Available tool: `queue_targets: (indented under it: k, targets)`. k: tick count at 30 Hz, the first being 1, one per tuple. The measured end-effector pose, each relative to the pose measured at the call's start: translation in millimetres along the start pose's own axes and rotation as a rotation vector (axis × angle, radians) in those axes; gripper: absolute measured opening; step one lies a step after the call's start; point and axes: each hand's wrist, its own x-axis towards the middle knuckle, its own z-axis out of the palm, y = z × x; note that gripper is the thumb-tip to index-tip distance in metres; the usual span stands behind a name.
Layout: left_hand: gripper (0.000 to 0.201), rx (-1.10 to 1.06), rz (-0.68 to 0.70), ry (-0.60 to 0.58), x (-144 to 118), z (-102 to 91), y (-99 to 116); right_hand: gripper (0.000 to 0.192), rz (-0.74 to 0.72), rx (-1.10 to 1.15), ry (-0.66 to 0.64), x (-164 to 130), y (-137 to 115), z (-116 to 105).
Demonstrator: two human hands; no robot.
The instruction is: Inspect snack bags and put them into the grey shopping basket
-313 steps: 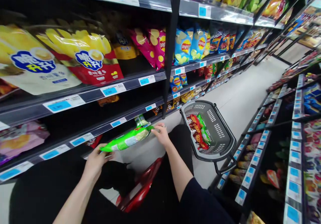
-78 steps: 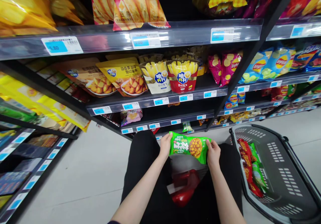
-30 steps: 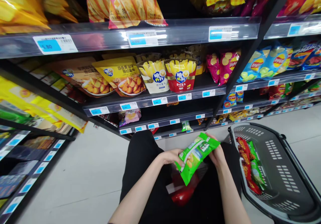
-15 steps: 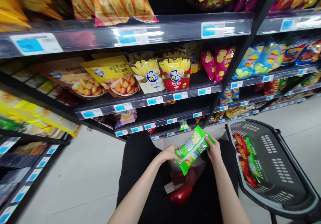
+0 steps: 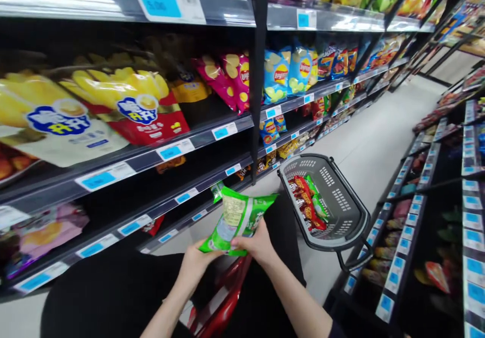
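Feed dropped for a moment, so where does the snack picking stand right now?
Done: red and green packets already lie in the grey basket on the floor. In hand: both hands, left hand and right hand, hold a green snack bag back side up near the lower shelf. Left: this bag is not yet in the basket.

One head-worn camera looks forward and down, close over both hands. It faces along the shop aisle.

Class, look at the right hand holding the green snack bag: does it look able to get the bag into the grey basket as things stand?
Probably yes. The right hand grips the green snack bag, and the grey basket stands open-topped just to its right, with nothing between them. The left hand also holds the bag.
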Motion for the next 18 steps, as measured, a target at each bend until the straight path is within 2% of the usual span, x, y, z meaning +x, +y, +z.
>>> queue_targets:
  k: [2,3,5,6,7,9,11,12,14,16,18]
  targets:
    - [0.027,0.007,0.005,-0.14,-1.2,20.0,7.0,0.064,-0.011,-0.057,0.055,-11.0,-13.8,-17.7]
    - [0.027,0.005,-0.001,-0.229,2.6,28.3,9.3,0.061,-0.02,-0.104,0.118,-13.6,-23.0,-34.7]
    - [0.032,-0.019,-0.049,-0.352,21.6,38.8,9.0,0.059,-0.052,-0.228,0.312,-12.1,-45.0,-84.0]
    - [0.035,-0.037,-0.09,-0.354,37.1,40.2,5.7,0.058,-0.051,-0.315,0.415,-7.9,-56.5,-114.6]
    - [0.038,-0.051,-0.142,-0.311,56.3,38.9,-0.1,0.059,-0.056,-0.427,0.521,-1.8,-67.3,-147.9]
    - [0.039,-0.053,-0.236,-0.128,102.1,30.2,-18.5,0.068,-0.048,-0.739,0.659,14.4,-83.0,-217.6]
    - [0.035,-0.013,-0.329,0.068,151.5,18.2,-43.1,0.071,0.095,-1.159,0.724,32.4,-86.0,-284.6]
    - [0.033,0.02,-0.386,0.154,175.4,13.0,-56.5,0.071,0.171,-1.348,0.713,40.6,-81.7,-315.5]
    - [0.033,0.099,-0.475,0.245,218.6,6.9,-84.0,0.067,0.36,-1.606,0.635,53.7,-62.3,-370.0]
    - [0.04,0.203,-0.558,0.301,254.7,6.7,-111.6,0.064,0.535,-1.75,0.552,61.6,-32.9,-414.5]
    - [0.05,0.332,-0.606,0.356,284.6,9.7,-138.9,0.06,0.669,-1.825,0.487,65.3,-0.6,-449.3]
